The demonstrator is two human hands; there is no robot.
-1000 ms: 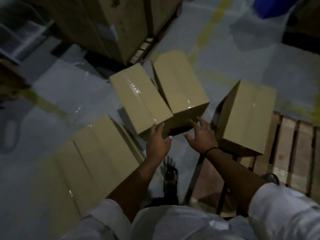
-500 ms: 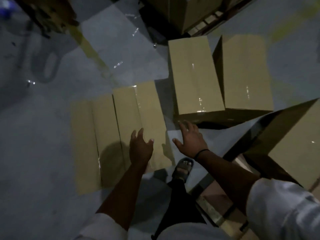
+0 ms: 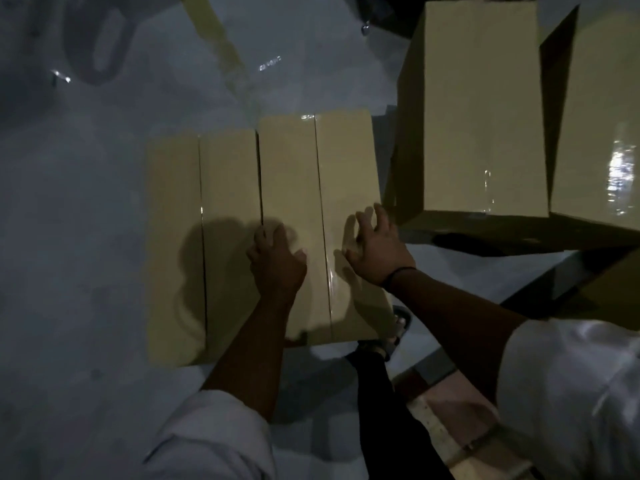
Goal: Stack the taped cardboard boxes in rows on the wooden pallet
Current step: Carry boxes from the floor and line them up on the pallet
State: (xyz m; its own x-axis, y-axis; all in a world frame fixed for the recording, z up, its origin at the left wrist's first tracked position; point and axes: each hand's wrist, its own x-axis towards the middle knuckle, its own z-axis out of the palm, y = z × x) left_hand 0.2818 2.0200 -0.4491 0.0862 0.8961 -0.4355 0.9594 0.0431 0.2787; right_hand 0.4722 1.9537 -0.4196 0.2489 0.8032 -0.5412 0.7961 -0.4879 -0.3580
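Two taped cardboard boxes lie side by side on the grey floor. My left hand [image 3: 277, 259] rests on the right floor box [image 3: 346, 161], its fingertips at the gap beside the left floor box [image 3: 173, 209]. Over the same box's right edge is my right hand [image 3: 377, 252], fingers spread and a black band on the wrist. Neither hand has closed around the box. Two more boxes [image 3: 481, 116] [image 3: 606, 98] stand at the upper right. A corner of the wooden pallet [image 3: 446, 417] shows at the bottom right, with a dark box [image 3: 609, 289] above it at the right edge.
My sandalled foot [image 3: 398, 327] stands between the floor boxes and the pallet. A yellow floor line [image 3: 221, 46] runs from the top toward the boxes. Bare grey floor lies to the left. The light is dim.
The view swung left and down onto the two floor boxes. Both hands moved from the boxes at the upper right to the right floor box.
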